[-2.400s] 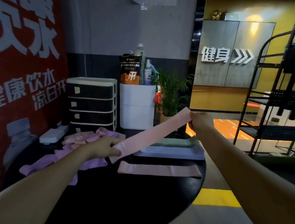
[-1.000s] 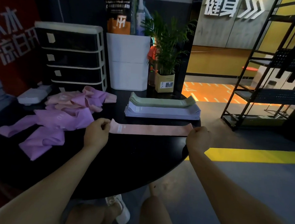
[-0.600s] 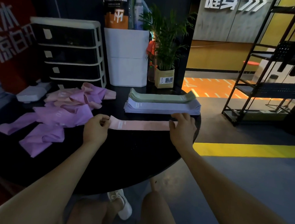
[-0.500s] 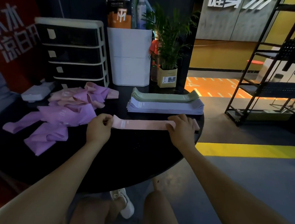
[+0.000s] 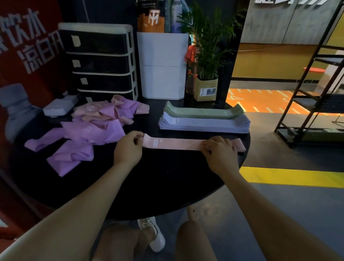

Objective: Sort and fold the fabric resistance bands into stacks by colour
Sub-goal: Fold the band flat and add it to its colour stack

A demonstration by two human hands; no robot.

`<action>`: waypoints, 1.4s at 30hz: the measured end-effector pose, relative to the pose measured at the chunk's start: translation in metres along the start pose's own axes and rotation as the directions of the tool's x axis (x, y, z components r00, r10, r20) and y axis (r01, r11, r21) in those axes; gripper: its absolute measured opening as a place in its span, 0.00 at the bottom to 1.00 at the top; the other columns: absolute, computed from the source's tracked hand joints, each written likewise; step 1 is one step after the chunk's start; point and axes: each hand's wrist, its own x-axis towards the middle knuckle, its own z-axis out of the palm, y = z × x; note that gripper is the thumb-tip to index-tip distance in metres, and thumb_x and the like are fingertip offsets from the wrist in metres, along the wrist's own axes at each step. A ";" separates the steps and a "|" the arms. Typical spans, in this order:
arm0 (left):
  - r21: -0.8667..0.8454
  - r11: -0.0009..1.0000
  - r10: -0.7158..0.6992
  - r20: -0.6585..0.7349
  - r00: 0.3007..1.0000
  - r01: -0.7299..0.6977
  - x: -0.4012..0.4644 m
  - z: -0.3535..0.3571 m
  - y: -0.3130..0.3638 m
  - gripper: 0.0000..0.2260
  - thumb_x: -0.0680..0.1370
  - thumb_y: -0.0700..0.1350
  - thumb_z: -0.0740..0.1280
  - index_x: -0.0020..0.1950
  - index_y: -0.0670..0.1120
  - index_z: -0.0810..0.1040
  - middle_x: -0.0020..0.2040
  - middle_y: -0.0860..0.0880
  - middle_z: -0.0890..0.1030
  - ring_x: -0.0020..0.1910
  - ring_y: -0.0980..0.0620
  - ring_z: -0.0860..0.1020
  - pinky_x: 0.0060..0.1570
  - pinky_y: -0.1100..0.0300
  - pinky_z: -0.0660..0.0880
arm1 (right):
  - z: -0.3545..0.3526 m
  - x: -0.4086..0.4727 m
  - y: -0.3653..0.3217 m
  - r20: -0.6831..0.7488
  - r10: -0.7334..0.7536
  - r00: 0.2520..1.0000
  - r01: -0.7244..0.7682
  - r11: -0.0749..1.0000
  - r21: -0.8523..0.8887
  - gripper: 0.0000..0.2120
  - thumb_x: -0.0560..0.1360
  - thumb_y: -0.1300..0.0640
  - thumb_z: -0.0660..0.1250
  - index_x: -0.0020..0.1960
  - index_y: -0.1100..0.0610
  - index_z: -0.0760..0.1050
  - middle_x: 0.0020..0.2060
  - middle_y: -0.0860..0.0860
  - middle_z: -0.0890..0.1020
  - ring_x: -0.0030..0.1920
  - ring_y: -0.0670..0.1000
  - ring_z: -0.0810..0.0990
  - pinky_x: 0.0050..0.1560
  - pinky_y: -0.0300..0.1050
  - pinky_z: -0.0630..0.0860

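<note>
Pink band (image 5: 176,144) (right end under right hand (image 5: 220,152)) lies flat.

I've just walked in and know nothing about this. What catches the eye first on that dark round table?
A long pink fabric band lies flat near the table's front edge, the left hand pinching one end and the right hand resting on the other. Behind it sit neat green and lavender stacks. To the left sprawls a loose heap of purple and pink bands.

Dim foreground, bright orange floor glow far right; edges bow, perhaps slightly soft.
</note>
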 end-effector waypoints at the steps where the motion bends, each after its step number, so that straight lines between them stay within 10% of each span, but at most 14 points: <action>1: 0.017 1.000 -0.003 0.000 1.000 0.003 -0.001 0.001 0.000 0.10 0.79 0.40 0.60 0.58 0.45 0.78 0.56 0.47 0.81 0.53 0.49 0.77 0.49 0.60 0.69 | 0.000 0.000 0.000 -0.001 0.004 1.000 -0.004 1.000 -0.003 0.13 0.79 0.50 0.59 0.58 0.52 0.78 0.59 0.51 0.75 0.59 0.55 0.69 0.57 0.50 0.64; 14: 0.034 0.998 -0.050 -0.008 0.999 0.051 -0.001 0.001 0.003 0.09 0.79 0.42 0.62 0.58 0.45 0.77 0.56 0.47 0.80 0.53 0.49 0.77 0.50 0.60 0.68 | -0.001 0.000 -0.003 0.002 -0.030 1.000 0.030 0.999 -0.041 0.16 0.78 0.49 0.60 0.64 0.50 0.74 0.62 0.50 0.72 0.63 0.55 0.66 0.61 0.51 0.63; 24: -0.066 0.987 0.156 0.098 0.983 -0.150 0.002 0.002 -0.006 0.16 0.76 0.41 0.66 0.65 0.47 0.75 0.64 0.51 0.75 0.61 0.52 0.74 0.61 0.61 0.67 | 0.018 0.028 -0.052 0.278 -0.265 0.923 0.259 0.964 0.058 0.21 0.78 0.46 0.60 0.71 0.46 0.65 0.71 0.49 0.64 0.71 0.54 0.61 0.70 0.53 0.56; 42: 0.052 0.962 0.262 0.122 0.957 -0.269 0.021 -0.009 0.003 0.14 0.77 0.40 0.66 0.62 0.44 0.76 0.62 0.48 0.75 0.62 0.50 0.72 0.61 0.63 0.66 | 0.012 0.053 -0.079 0.235 -0.251 0.939 0.213 0.961 0.178 0.18 0.78 0.51 0.62 0.67 0.51 0.72 0.66 0.53 0.71 0.67 0.57 0.67 0.67 0.57 0.64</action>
